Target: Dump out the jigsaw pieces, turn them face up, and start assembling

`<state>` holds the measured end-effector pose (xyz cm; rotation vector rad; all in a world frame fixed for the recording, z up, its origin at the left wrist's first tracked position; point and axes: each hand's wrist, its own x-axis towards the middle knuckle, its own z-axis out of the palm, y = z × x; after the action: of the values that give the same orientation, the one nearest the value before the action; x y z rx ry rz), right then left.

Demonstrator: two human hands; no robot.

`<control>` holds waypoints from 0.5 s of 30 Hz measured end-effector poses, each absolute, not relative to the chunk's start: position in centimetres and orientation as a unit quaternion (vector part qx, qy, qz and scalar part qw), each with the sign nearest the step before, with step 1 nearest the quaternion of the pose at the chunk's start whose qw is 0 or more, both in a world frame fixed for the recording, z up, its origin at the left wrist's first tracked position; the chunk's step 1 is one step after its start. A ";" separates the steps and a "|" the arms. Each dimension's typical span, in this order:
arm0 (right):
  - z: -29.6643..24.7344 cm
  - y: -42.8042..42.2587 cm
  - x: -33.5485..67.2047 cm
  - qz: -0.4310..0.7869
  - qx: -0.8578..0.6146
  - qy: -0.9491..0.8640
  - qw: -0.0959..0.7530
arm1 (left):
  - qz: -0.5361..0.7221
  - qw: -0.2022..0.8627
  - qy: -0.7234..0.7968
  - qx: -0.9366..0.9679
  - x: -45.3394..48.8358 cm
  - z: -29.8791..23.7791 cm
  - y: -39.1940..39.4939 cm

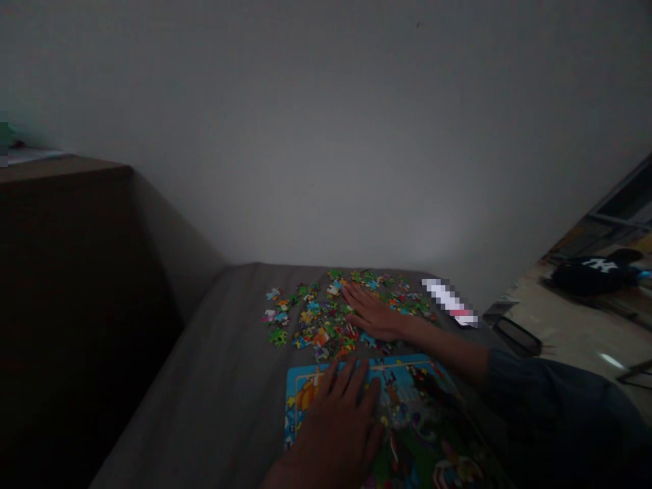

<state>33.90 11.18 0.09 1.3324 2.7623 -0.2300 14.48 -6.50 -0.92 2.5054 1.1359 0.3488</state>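
My left hand (339, 424) lies flat, fingers stretched out, on a colourful jigsaw board (407, 407) with a blue border at the near edge of a grey surface (219, 380). My right hand (374, 314) reaches forward with the palm down and fingers spread. It rests on a scatter of loose puzzle pieces (316, 319) just beyond the board. Neither hand visibly grips a piece.
A dark wooden cabinet (66, 272) stands at the left. A plain wall rises behind the surface. A blurred white strip (451, 302) lies at the far right of the pieces. To the right, the floor holds a black cap (593, 272) and a dark framed object (517, 336).
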 end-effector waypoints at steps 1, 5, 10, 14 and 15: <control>0.2 10.7 34.0 -0.076 0.434 0.897 0.034 | 0.122 0.183 0.402 0.889 14.5 -0.9 -6.5; 0.3 9.0 33.2 -0.074 0.422 0.903 0.033 | 0.120 0.170 0.398 0.893 14.4 -1.2 -6.3; 0.1 8.3 31.2 -0.062 0.375 0.925 0.018 | 0.112 0.176 0.415 0.886 14.5 -1.3 -6.1; 0.0 9.1 30.1 -0.044 0.361 0.931 0.016 | 0.109 0.185 0.416 0.883 14.5 -1.0 -6.3; 0.0 9.3 29.9 -0.039 0.362 0.931 0.017 | 0.109 0.189 0.415 0.883 14.5 -1.0 -6.3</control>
<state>29.92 9.34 -0.01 1.1262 2.8945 -0.1228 14.51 -6.30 -0.97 2.4843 1.1684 0.3058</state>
